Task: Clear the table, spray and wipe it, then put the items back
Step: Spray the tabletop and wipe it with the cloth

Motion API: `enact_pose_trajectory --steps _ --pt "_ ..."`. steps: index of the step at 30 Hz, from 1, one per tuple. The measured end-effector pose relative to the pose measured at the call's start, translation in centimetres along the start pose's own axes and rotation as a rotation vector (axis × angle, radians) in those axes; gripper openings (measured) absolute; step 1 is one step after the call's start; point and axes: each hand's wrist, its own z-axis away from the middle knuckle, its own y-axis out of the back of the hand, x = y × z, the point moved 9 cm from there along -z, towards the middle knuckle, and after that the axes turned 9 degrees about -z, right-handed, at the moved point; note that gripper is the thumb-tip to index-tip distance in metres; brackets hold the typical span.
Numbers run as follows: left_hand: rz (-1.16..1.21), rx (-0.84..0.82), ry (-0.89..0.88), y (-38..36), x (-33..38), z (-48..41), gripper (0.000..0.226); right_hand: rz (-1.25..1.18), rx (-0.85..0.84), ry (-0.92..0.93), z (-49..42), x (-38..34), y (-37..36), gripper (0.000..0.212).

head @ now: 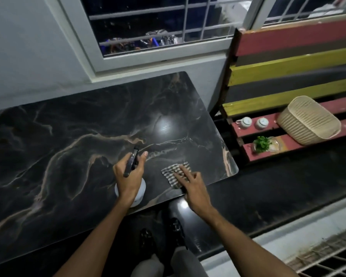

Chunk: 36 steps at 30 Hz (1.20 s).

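- The left hand [128, 176] is wrapping its grip around the spray bottle [135, 188], near the front edge of the dark marbled bench [68, 136]; the nozzle is pointing across the cleared top
- The right hand [194, 186] is lying with fingers spread on the striped cloth [174, 172], just beside the bottle
- Risk: the cloth is sitting near the front corner; a wide sweep could be dragging it over the edge; overspray might be reaching the cups [252, 122] on the slatted shelf [288, 148]

home | barred window [158, 27] | marble table [68, 136] | cups [254, 122]
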Motion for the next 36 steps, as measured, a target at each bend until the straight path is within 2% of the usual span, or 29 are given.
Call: enact_pose_trajectory --steps 1,4,6,10,15,18,23,29,33,36 --pt "0.008 -0.009 -0.002 -0.3 0.0 -0.2 0.054 -0.007 0.048 -0.099 -0.4 2.5 1.7 0.075" --pt "0.002 -0.021 -0.046 -0.7 0.9 -0.7 0.052 -0.085 0.293 -0.546 0.3 11.5 7.8 0.076" --pt "0.016 -0.029 -0.053 -0.9 1.5 -1.2 0.050 -0.065 0.311 -0.618 0.6 12.4 8.6 0.078" --pt "0.067 -0.058 -0.062 -2.0 2.8 -2.0 0.043 -0.031 0.191 -0.452 1.1 9.7 5.7 0.088" --pt "0.044 -0.028 -0.038 -3.9 3.0 -3.8 0.048 -0.049 0.208 -0.493 -6.7 14.7 9.4 0.077" --pt "0.008 0.035 -0.047 -4.7 3.9 -5.0 0.049 -0.044 0.159 -0.382 -12.5 14.7 10.6 0.079" --pt "-0.010 0.071 0.045 -6.9 3.8 -6.7 0.046 -0.071 0.114 -0.311 -11.8 15.9 9.3 0.088" --pt "0.010 0.086 0.079 -9.9 4.4 -9.0 0.044 -0.031 0.065 -0.200 -23.5 14.9 11.9 0.079" --pt "-0.005 0.097 0.076 -11.9 5.9 -10.8 0.049 0.017 -0.019 -0.153 -22.7 15.7 10.7 0.089" --pt "-0.004 0.088 0.094 -13.8 6.2 -12.5 0.051 0.011 -0.024 -0.111 -24.4 16.3 10.6 0.084"
